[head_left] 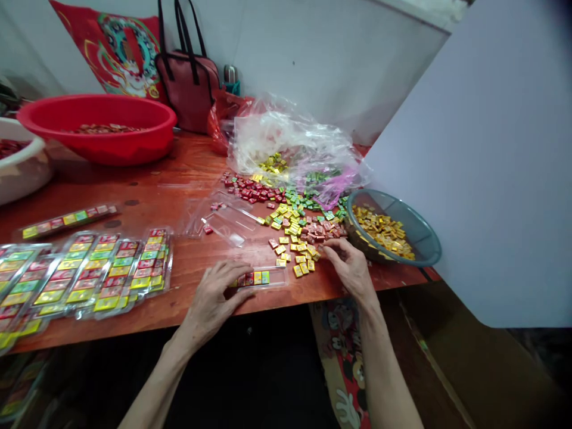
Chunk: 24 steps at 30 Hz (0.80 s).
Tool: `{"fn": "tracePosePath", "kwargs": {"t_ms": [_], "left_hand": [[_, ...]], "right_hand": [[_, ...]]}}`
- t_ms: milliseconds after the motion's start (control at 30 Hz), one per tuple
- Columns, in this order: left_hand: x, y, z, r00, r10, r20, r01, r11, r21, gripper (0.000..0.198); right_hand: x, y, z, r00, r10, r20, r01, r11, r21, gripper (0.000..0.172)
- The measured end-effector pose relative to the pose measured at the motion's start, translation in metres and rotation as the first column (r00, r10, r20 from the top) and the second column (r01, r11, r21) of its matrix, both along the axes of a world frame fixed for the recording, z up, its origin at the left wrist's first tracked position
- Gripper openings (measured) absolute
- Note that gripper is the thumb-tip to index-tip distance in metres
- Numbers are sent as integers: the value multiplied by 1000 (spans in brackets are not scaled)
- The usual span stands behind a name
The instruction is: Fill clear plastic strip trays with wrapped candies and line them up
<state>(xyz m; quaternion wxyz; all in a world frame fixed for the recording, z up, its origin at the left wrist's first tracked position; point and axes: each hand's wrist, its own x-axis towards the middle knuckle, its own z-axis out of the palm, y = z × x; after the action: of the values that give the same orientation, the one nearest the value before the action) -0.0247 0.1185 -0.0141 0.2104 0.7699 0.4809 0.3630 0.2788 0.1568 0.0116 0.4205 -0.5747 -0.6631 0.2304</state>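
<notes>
Near the table's front edge lies a clear plastic tray (277, 276), partly filled with a row of small coloured pieces (258, 278). My left hand (217, 296) holds its left end, thumb and fingers around the two long sides. At the right, my right hand (347, 265) is at the edge of a loose pile, its thumb and forefinger close together beside yellow pieces (301, 269) and pink pieces (322, 229). Whatever those fingertips hold is too small to make out. Red pieces (254, 189) and green pieces (308, 200) lie farther back.
Filled clear trays (109, 271) cover the left front. Empty clear trays (230, 223) lie mid-table. A red basin (129, 146) and white basin (22, 173) stand back left, a grey-green bowl (424, 238) at right. Plastic bags (290, 134) and a handbag (190, 89) are behind.
</notes>
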Motion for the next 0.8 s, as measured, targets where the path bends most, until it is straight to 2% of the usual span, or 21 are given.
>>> {"fn": "tracePosePath", "kwargs": {"t_ms": [100,233,333,500,633,700,800], "left_hand": [[0,0,1,1000,-12,-13,12,1000,-10,32],[0,-1,3,1000,-13,-13,13,1000,-12,33],[0,-1,3,1000,-14,-1,14,1000,-16,33],[1,-1,1,1000,-27,16,27,1000,-11,31],[1,0,0,999,-40,20,40,999,-3,31],[0,0,1,999,-48,16,48,999,-1,31],[0,-1,1,999,-50,11,50,999,6,31]], "right_hand": [[-20,-8,7,987,161,-21,-162,985,-55,21],[-52,-9,11,908,419,19,-414,902,-124,11],[-68,-6,7,852,507,128,-493,861,-126,11],[-86,-12,0,808,466,360,-474,877,-71,20],[-91,-11,7,742,498,449,-528,847,-67,16],[-91,5,15,741,510,438,-535,841,-74,11],[-92,51,24,806,385,450,-427,904,-7,12]]}}
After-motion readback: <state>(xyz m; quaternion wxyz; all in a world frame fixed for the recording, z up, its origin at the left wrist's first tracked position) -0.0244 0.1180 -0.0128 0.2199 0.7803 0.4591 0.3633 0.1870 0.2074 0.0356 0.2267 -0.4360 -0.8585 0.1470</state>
